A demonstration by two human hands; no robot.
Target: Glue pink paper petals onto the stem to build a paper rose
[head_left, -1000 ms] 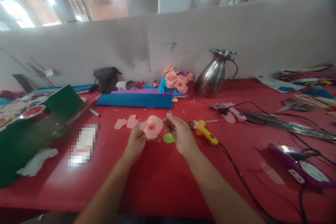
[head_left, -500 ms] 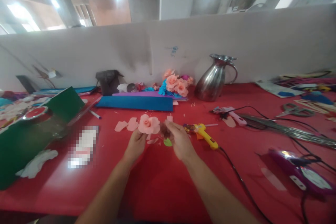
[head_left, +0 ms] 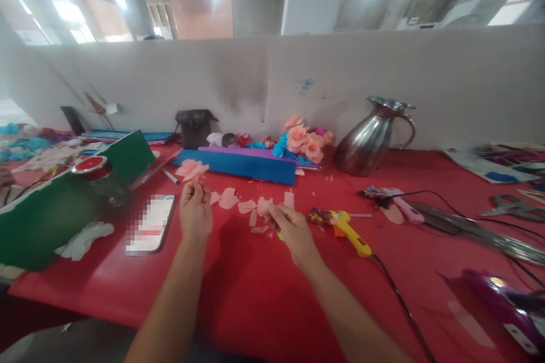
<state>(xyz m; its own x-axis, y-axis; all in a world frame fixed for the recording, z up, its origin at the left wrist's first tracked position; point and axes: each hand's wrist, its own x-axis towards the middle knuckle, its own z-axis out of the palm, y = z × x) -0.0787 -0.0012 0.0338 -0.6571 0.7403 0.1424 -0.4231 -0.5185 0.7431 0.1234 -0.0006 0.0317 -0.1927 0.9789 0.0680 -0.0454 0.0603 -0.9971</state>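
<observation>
My left hand [head_left: 196, 210] is closed around the base of a pink paper flower [head_left: 192, 170], holding it up at the left, short of the blue sheet. My right hand [head_left: 296, 232] is pinched on a pink paper petal [head_left: 264, 205], low over the red table. Loose petals, among them a wide one [head_left: 229, 198], lie between the hands. Beside my right hand rests a yellow glue gun [head_left: 349, 232] with a glue stick poking out of its back. A small square pink piece [head_left: 289, 199] lies just beyond my right fingers.
A phone [head_left: 151, 224] lies on the red table [head_left: 255, 306] at left, near a green board [head_left: 55, 221]. Behind are a blue sheet [head_left: 238, 165], finished paper flowers [head_left: 304, 142] and a steel jug [head_left: 370, 136]. A pink glue gun [head_left: 406, 207], cords and scissors [head_left: 511, 206] lie right.
My left hand has carried the flower left and upward, away from my right hand. My right hand stays low, with the petal now clearer at its fingertips. The view has swung slightly left.
</observation>
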